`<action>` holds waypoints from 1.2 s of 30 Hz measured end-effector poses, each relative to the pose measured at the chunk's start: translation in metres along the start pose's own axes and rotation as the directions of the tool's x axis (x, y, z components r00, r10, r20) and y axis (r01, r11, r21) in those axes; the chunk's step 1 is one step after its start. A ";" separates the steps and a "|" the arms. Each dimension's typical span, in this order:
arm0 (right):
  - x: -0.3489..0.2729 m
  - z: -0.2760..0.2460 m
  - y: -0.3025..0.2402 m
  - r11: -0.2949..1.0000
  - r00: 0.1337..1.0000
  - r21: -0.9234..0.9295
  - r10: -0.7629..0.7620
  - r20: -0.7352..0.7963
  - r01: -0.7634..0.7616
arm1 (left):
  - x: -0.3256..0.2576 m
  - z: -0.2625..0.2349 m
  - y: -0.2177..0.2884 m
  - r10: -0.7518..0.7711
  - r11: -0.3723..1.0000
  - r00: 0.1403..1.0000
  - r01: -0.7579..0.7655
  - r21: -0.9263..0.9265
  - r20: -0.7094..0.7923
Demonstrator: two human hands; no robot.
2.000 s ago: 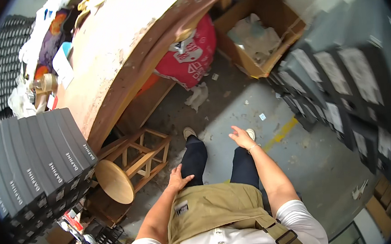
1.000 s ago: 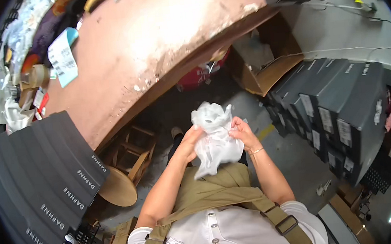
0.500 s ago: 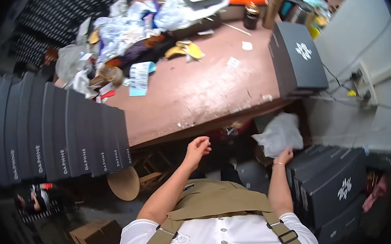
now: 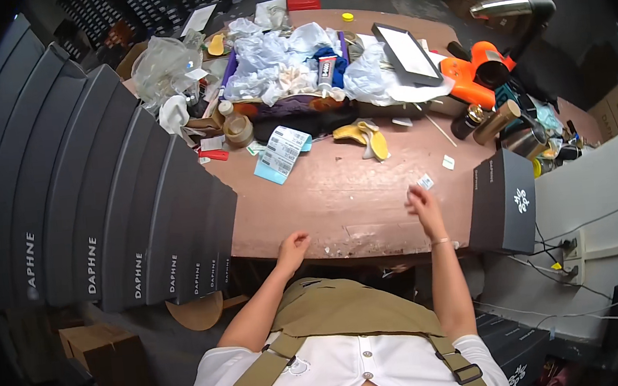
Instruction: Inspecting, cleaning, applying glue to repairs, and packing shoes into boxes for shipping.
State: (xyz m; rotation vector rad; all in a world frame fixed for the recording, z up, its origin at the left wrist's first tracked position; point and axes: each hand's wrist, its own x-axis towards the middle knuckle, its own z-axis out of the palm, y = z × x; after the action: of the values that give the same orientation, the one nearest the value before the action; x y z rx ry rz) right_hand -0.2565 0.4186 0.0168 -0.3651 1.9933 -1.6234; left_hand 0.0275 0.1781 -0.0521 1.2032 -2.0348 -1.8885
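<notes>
Right hand (image 4: 425, 210) spread, empty, over worn pinkish-brown wooden tabletop (image 4: 347, 204), just near of small white paper scrap (image 4: 425, 181): light, flimsy; best pinched at an edge. Left hand (image 4: 293, 245) loosely curled, empty.

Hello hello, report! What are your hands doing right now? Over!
Left hand empty, loosely curled at table edge. Right hand open, empty, over the tabletop near small white tag. Dark box just beside right hand.

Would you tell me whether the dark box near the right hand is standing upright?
Upright: the dark box stands on end at the table's right edge.
</notes>
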 end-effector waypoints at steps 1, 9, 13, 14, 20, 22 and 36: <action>0.032 0.009 -0.035 0.994 0.996 -0.066 -0.088 -0.034 0.085 | 0.016 -0.004 0.022 -0.011 1.000 1.000 0.011 -0.014 0.002; 0.240 0.082 -0.178 0.289 0.822 -0.837 -0.492 0.286 0.464 | 0.133 -0.051 0.079 0.199 0.980 0.951 -0.192 0.052 -0.238; 0.300 0.093 -0.185 0.057 0.913 -0.924 -0.188 0.361 0.377 | 0.148 -0.053 0.071 0.068 0.991 0.930 -0.105 -0.084 -0.360; 0.313 0.092 -0.180 -0.034 0.908 -0.918 -0.137 0.395 0.394 | 0.148 -0.053 0.064 0.033 0.988 0.924 -0.088 -0.128 -0.381; 0.325 0.106 -0.255 0.280 0.699 -0.670 -0.504 0.507 0.687 | 0.120 -0.038 0.038 0.188 0.982 0.762 -0.129 0.140 -0.620; 0.310 0.145 -0.302 0.467 0.701 -0.522 -0.486 0.522 0.713 | 0.121 -0.027 0.018 0.061 0.996 0.874 -0.019 0.092 -0.483; 0.397 0.434 -0.131 -0.070 0.601 -0.614 -0.145 0.786 0.786 | 0.136 -0.005 0.034 0.018 0.994 0.936 0.021 0.107 -0.352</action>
State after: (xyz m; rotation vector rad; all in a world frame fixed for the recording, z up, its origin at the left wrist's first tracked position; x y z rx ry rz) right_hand -0.3542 -0.1760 -0.0068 -2.0705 2.2244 0.0657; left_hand -0.0781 0.0887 -0.0778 1.4476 -1.9557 -1.4452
